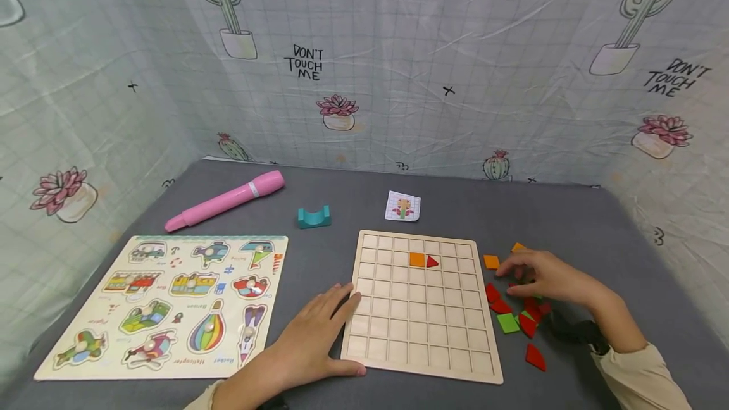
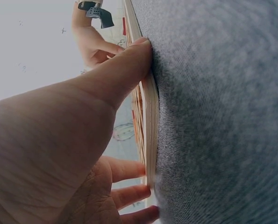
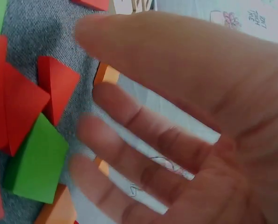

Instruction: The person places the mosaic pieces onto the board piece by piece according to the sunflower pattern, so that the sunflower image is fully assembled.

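Note:
A wooden grid board (image 1: 421, 334) lies on the grey table. An orange square (image 1: 417, 259) and a red triangle (image 1: 431, 262) sit side by side in its second row. My left hand (image 1: 319, 340) rests flat at the board's near left corner. Its thumb (image 2: 139, 51) and fingers press against the board's edge (image 2: 152, 107). My right hand (image 1: 538, 277) hovers with spread fingers (image 3: 129, 116) over loose pieces right of the board: red triangles (image 3: 59, 84), a green square (image 3: 36, 163) and an orange square (image 1: 491, 262). It holds nothing that I can see.
A vehicle peg puzzle (image 1: 171, 305) lies at the left. Behind it are a pink pen (image 1: 228, 201), a teal arch block (image 1: 314, 216) and a small flower card (image 1: 403, 206). Another red piece (image 1: 535, 357) lies near the front right. Patterned curtains wall the table.

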Motion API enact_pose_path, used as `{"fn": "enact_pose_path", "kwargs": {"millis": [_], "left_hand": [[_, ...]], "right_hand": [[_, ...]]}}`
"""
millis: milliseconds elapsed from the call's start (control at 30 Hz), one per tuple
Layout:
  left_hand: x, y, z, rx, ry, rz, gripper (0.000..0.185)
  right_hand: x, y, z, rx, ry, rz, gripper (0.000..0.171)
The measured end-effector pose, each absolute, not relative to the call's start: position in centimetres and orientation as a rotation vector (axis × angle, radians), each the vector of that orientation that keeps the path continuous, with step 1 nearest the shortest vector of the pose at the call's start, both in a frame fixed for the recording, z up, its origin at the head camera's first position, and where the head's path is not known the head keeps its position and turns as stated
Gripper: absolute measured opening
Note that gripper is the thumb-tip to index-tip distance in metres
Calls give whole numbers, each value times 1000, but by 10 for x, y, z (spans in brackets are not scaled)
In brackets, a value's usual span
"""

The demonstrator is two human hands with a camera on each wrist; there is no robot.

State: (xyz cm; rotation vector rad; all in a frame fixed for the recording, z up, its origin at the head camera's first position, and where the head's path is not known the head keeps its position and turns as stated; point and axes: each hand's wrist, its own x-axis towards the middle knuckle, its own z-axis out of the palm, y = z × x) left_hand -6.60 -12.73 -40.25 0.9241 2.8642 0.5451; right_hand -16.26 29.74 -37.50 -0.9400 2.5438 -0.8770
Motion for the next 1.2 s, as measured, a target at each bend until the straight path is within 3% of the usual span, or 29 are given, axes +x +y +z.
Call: {"fn": "enact_pose_path", "kwargs": {"millis": [533,867,1200], "left_hand": [[-65,-127,-403,938,2862,557,99],[-65,-128,-406,949,2887,566,101],[-65,-128,-403,925,2870,560,100]], "right_hand": [[-163,298,-379,-906,2496,-830,23],[-164,289,-383,-1072,2552,-885,20],[-163,290,-381,-1048,2500,-933,26]]}}
